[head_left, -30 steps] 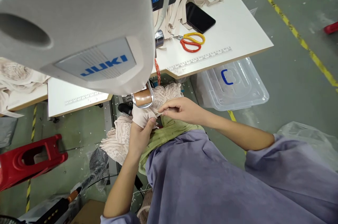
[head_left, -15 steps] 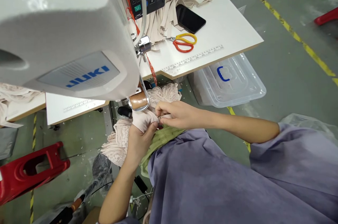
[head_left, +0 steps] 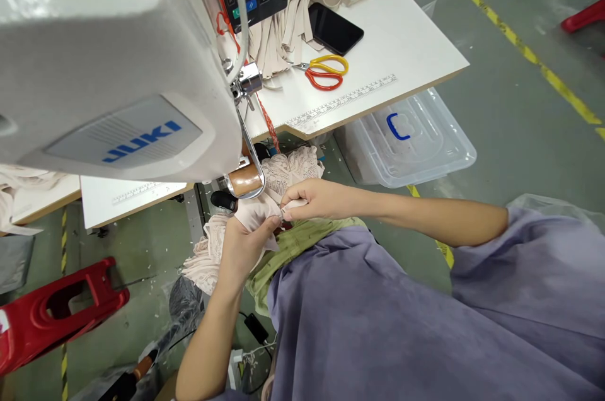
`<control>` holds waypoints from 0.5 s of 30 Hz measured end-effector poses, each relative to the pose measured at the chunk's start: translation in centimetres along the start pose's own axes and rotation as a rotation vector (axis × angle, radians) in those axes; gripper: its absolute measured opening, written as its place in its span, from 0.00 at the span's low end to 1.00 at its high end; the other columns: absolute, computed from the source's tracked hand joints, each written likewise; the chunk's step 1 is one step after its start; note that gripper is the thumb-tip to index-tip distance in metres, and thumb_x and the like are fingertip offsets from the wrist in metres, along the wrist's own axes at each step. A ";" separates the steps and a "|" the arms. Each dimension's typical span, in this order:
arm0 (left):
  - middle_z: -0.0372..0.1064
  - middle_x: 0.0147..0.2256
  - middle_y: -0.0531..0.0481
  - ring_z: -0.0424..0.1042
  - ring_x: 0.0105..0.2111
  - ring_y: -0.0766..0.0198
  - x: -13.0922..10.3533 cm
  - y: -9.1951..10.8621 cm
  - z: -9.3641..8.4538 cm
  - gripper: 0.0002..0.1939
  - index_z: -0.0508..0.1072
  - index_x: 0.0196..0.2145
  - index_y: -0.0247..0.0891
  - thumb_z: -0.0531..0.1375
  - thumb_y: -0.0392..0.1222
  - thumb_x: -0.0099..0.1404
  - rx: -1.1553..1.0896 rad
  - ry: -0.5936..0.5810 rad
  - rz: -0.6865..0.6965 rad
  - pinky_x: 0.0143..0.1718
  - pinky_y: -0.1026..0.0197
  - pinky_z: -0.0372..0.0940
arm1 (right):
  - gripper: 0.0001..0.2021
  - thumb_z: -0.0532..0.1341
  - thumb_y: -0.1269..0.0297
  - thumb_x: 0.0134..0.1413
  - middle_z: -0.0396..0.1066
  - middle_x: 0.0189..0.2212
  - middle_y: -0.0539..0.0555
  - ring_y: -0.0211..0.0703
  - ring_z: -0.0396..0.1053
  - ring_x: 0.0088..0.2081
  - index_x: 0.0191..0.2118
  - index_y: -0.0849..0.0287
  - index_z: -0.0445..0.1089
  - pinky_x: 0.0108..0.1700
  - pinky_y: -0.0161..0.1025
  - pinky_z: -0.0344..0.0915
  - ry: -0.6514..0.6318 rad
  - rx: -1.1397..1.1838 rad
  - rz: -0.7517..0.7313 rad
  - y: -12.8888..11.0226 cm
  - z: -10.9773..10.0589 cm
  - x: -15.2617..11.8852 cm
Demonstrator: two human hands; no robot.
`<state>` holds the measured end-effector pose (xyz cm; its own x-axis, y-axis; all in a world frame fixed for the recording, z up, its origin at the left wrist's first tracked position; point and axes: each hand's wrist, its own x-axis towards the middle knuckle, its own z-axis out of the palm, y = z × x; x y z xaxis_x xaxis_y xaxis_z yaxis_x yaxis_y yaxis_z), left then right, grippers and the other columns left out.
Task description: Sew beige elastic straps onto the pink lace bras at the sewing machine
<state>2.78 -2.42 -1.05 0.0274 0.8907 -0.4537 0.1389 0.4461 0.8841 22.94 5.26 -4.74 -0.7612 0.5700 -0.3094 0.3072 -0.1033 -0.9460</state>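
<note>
One JUKI sewing machine (head_left: 118,73) fills the upper left, next to a white tabletop (head_left: 401,29) where a loose heap of beige fabric strips (head_left: 271,41) lies, apparently unused so far. Below the machine head, scalloped lace pieces (head_left: 208,256) bunch on both sides of the hands; whether these are finished or waiting cannot be told. The left hand (head_left: 241,246) grips a plain beige cloth (head_left: 258,212), thumb on top, while the right hand (head_left: 316,199) pinches its edge beside that thumb. The cloth sits just below a metal-framed brown part (head_left: 244,180). This piece seems midway: neither hand has released it, and no completed seam shows.
</note>
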 end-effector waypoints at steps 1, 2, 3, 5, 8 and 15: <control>0.71 0.24 0.52 0.69 0.24 0.64 0.2 0.0 0.0 0.14 0.76 0.28 0.36 0.70 0.49 0.58 -0.029 0.003 -0.015 0.25 0.63 0.66 | 0.15 0.63 0.51 0.57 0.72 0.27 0.48 0.36 0.63 0.26 0.39 0.57 0.78 0.27 0.34 0.56 -0.003 0.046 0.017 0.0 0.1 -0.1; 0.72 0.25 0.51 0.69 0.25 0.64 0.3 0.0 0.0 0.13 0.77 0.28 0.35 0.71 0.48 0.57 -0.057 0.008 -0.019 0.25 0.63 0.66 | 0.16 0.63 0.50 0.56 0.71 0.26 0.47 0.36 0.63 0.25 0.39 0.57 0.78 0.27 0.34 0.56 0.001 0.081 0.024 -0.1 0.2 -0.1; 0.73 0.25 0.51 0.70 0.25 0.64 0.5 0.0 0.1 0.13 0.78 0.28 0.35 0.72 0.48 0.56 -0.082 0.011 -0.017 0.26 0.63 0.66 | 0.16 0.63 0.49 0.56 0.71 0.26 0.47 0.36 0.62 0.25 0.38 0.57 0.78 0.27 0.34 0.56 0.013 0.103 0.026 -0.1 0.3 -0.2; 0.74 0.25 0.50 0.69 0.26 0.64 0.9 -0.3 0.2 0.14 0.78 0.27 0.34 0.73 0.47 0.53 -0.135 0.024 -0.013 0.26 0.63 0.66 | 0.16 0.64 0.49 0.55 0.72 0.27 0.48 0.36 0.64 0.27 0.38 0.58 0.78 0.29 0.34 0.57 0.049 0.120 0.030 -0.3 0.4 -0.2; 0.73 0.24 0.51 0.69 0.25 0.65 1.4 -1.0 0.5 0.15 0.77 0.27 0.34 0.74 0.46 0.50 -0.241 0.054 -0.020 0.27 0.63 0.65 | 0.16 0.64 0.50 0.55 0.72 0.28 0.48 0.37 0.65 0.28 0.37 0.58 0.78 0.30 0.34 0.59 0.082 0.120 0.055 -0.4 0.6 -0.2; 0.72 0.27 0.53 0.70 0.29 0.66 1.2 -1.4 1.9 0.12 0.74 0.33 0.35 0.71 0.42 0.56 -0.420 0.132 0.050 0.36 0.62 0.67 | 0.10 0.61 0.60 0.57 0.74 0.31 0.52 0.40 0.68 0.35 0.36 0.59 0.77 0.36 0.35 0.60 0.267 -0.162 -0.089 -1.1 1.4 0.2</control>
<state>4.48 -2.19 -3.07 -0.1064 0.9034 -0.4155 -0.2748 0.3749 0.8854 21.65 4.31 -3.84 -0.6192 0.7666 -0.1701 0.3495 0.0751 -0.9339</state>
